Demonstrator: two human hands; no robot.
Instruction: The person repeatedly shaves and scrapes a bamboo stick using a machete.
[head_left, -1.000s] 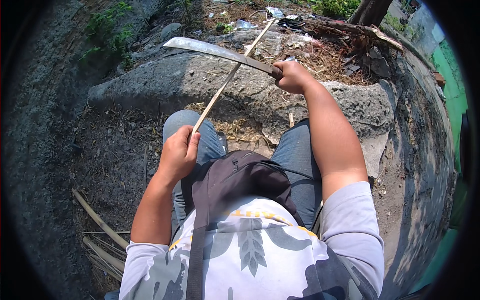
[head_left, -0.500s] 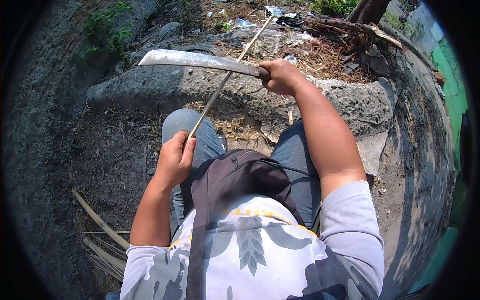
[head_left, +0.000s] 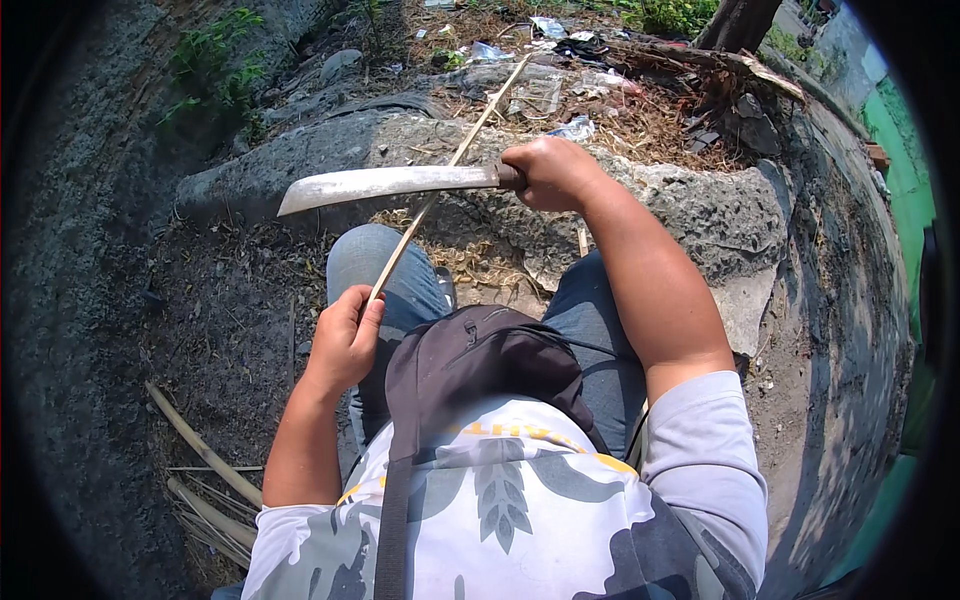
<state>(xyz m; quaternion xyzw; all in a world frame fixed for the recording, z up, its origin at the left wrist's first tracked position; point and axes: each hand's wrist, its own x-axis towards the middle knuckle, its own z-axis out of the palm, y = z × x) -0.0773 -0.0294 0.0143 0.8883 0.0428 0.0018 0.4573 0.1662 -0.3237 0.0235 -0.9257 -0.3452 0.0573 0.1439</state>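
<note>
In my left hand (head_left: 345, 338), above my left knee, is the near end of a long thin pale strip of wood or bamboo (head_left: 408, 236). The strip slants up and away to the right, its far end over the littered ground. My right hand (head_left: 552, 174) is closed around the dark handle of a machete (head_left: 395, 184). The broad metal blade points left and crosses over the strip about midway along it. Whether the edge touches the strip, I cannot tell.
A rough concrete slab (head_left: 690, 215) lies in front of my knees. Beyond it are dry grass, plastic scraps and a tree trunk (head_left: 738, 24). Several long pale sticks (head_left: 205, 450) lie on the ground at my left. A dark bag (head_left: 490, 355) rests on my lap.
The machete has come nearer to me along the strip, and its tip has dropped lower in the picture. My left hand still holds the strip, shifted slightly toward me.
</note>
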